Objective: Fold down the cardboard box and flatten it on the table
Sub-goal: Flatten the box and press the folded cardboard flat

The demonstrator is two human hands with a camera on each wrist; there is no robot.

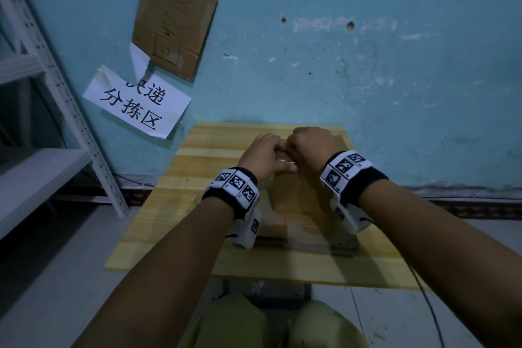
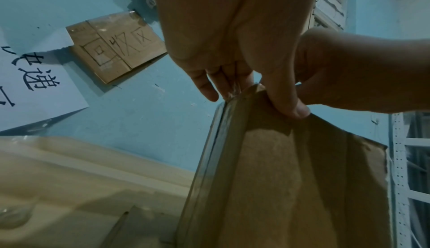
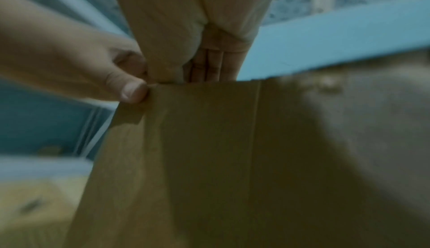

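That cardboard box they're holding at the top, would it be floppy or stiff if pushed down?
Probably stiff in its panels yet bendable at creases: the cardboard box shows straight fold lines. Likely light, since the left hand and right hand hold its top edge by fingertips. Glossy tape might be slippery.

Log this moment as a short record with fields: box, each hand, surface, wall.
box: brown cardboard box, standing on the table, not yet flat
left hand: left hand pinches the box's top edge, thumb in front
right hand: right hand grips the same top edge, beside the left
surface: wooden table against the wall
wall: paper sign and cardboard sign
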